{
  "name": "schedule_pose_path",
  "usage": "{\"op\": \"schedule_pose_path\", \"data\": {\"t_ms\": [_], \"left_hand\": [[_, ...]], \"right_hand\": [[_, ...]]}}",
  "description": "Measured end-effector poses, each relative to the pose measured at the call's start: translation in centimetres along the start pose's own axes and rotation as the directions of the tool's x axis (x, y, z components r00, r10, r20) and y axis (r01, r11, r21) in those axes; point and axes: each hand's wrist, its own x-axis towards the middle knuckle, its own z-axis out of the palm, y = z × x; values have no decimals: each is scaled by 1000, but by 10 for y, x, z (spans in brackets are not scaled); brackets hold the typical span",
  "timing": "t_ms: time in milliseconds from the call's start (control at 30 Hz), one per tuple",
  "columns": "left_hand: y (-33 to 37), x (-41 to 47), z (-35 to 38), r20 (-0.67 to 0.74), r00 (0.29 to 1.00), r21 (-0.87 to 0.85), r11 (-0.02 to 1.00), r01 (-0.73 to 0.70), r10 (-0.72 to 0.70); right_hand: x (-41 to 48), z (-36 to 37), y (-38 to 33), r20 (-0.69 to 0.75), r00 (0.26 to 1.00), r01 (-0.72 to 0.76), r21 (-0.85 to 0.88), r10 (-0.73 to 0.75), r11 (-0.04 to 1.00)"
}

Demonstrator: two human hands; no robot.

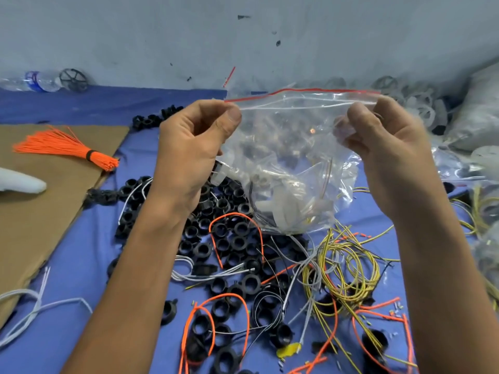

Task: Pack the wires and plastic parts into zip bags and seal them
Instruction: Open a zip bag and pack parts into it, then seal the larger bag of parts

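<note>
Zip bag point(291, 163): thin, slippery, limp; light load sags below both hands.
Left hand point(194, 141): pinches seal corner.
Right hand point(383, 136): pinches opposite corner.

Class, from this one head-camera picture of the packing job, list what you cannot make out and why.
Head view only:
Whether the zip bag is sealed: glare and creases hide the strip between the left hand and right hand.
How many parts are inside it: crumpled plastic blurs them.
The white object on the cardboard: cut off by the left edge.
The filled bags at right: blurred, cut off by the edge.
</note>
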Motion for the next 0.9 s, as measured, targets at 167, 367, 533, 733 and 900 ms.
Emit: {"op": "schedule_pose_path", "data": {"t_ms": [167,367,533,733,900], "left_hand": [[-1,2,-4,-2,998,-33,997,-65,65],[0,0,-2,103,991,-43,996,-82,86],[-4,-1,-1,78,995,9,998,-69,69],[-4,-1,-1,71,995,0,997,-75,75],[-5,0,-3,63,997,-15,999,-47,48]], "right_hand": [[0,3,-3,-28,998,54,54,-53,997],[-2,5,-4,7,999,36,115,-38,993],[-1,4,1,20,1000,14,126,-16,992],[-1,3,1,-4,999,43,103,-43,994],[-1,3,1,-23,999,51,88,-49,995]]}}
